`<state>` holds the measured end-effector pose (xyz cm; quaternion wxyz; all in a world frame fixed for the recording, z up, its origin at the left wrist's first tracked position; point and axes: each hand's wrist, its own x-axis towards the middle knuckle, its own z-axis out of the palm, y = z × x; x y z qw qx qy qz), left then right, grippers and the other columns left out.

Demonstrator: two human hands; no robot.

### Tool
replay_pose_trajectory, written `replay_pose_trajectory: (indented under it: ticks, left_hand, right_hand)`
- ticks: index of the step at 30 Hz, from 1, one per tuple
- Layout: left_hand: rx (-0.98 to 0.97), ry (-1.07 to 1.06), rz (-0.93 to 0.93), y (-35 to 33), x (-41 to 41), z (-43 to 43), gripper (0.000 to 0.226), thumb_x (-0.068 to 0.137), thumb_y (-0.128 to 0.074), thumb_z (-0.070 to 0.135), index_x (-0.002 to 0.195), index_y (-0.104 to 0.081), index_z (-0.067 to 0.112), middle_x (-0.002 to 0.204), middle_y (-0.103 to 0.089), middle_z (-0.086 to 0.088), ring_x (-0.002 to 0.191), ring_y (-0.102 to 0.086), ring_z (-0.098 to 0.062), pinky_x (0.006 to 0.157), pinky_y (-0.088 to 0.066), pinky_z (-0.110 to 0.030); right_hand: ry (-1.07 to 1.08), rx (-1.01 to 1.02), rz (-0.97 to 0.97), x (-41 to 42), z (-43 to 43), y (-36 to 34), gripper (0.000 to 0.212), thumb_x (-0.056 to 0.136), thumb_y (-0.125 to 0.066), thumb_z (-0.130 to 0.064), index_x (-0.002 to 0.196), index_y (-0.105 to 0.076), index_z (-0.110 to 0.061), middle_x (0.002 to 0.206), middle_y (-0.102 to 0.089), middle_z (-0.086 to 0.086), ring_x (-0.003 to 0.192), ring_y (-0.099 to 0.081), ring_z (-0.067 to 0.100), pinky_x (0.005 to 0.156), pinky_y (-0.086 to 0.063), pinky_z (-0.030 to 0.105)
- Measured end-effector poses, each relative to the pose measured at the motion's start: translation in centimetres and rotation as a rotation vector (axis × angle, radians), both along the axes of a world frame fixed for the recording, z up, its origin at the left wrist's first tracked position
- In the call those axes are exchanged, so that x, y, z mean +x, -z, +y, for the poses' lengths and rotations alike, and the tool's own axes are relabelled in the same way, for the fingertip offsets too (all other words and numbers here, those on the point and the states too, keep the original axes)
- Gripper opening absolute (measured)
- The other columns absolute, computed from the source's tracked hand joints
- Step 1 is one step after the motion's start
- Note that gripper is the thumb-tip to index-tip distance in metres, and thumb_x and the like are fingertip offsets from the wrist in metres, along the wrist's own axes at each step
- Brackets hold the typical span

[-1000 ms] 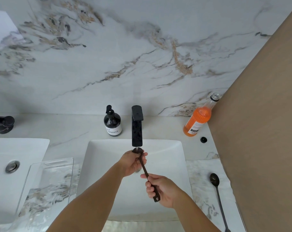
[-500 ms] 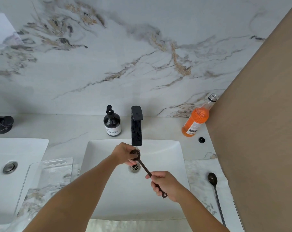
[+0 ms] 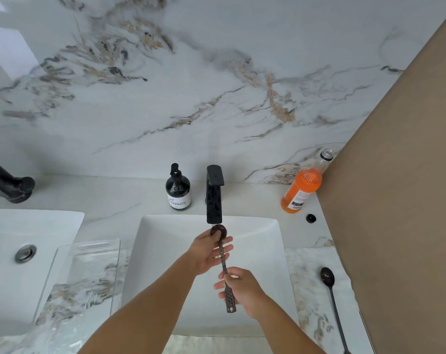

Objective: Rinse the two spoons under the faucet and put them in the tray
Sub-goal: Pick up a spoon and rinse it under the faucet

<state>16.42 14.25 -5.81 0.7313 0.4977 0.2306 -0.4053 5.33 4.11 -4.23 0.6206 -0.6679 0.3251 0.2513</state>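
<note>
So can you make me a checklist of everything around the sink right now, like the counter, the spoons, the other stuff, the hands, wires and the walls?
Surface: pale marbled counter, two white basins; the middle sink is in use.
Job's things: patterned spoon held under the black faucet, bowl up by the spout; water too faint to confirm. Second spoon lies on the counter at right. Clear tray at left, no spoon in it.
Clutter: dark pump bottle, uncapped orange bottle, small black cap.
Grip: left hand at the spoon's bowl; right hand holds its handle.
Cables: nothing seen.
Surroundings: marble wall, tan panel at right.
</note>
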Motion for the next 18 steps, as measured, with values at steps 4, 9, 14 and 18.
replay_pose_trajectory:
  ticks: [4, 9, 14, 18]
  left_hand:
    - [-0.066, 0.07, -0.051, -0.9, -1.4, 1.6, 0.025, 0.1, -0.045, -0.001, 0.122, -0.057, 0.002, 0.117, -0.071, -0.017, 0.099, -0.073, -0.031, 0.088, -0.057, -0.046]
    - [-0.069, 0.203, -0.278, -3.2, -2.8, 3.1, 0.035, 0.09, -0.047, -0.017, 0.118, -0.062, -0.002, 0.12, -0.071, -0.018, 0.109, -0.071, -0.032, 0.095, -0.055, -0.042]
    - [-0.028, 0.32, -0.525, -7.2, -2.4, 3.0, 0.038, 0.088, -0.048, -0.019, 0.115, -0.066, 0.001, 0.1, -0.074, -0.017, 0.111, -0.07, -0.024, 0.094, -0.057, -0.035]
    - [0.016, 0.348, -0.653, -9.8, -2.2, 3.5, 0.034, 0.089, -0.053, -0.015, 0.117, -0.066, -0.002, 0.1, -0.075, -0.019, 0.109, -0.071, -0.022, 0.09, -0.056, -0.03]
  right_hand:
    - [-0.031, -0.001, 0.008, -0.5, -0.5, 0.3, 0.026, 0.097, -0.042, -0.01, 0.082, -0.064, -0.013, 0.087, -0.076, 0.012, 0.064, -0.064, 0.025, 0.066, -0.052, 0.031]
    - [-0.157, -0.029, -0.093, -1.1, -1.0, -0.2, 0.028, 0.094, -0.042, -0.006, 0.08, -0.066, -0.014, 0.087, -0.073, 0.008, 0.075, -0.064, 0.023, 0.088, -0.055, 0.041]
    - [-0.2, -0.006, -0.305, 0.3, -1.6, -2.1, 0.033, 0.098, -0.043, -0.003, 0.081, -0.068, -0.017, 0.09, -0.072, 0.002, 0.092, -0.067, 0.019, 0.103, -0.049, 0.046]
    - [-0.222, 0.061, -0.427, 1.4, -1.6, -3.8, 0.031, 0.094, -0.043, 0.005, 0.082, -0.069, -0.009, 0.09, -0.071, 0.008, 0.094, -0.068, 0.026, 0.103, -0.052, 0.044]
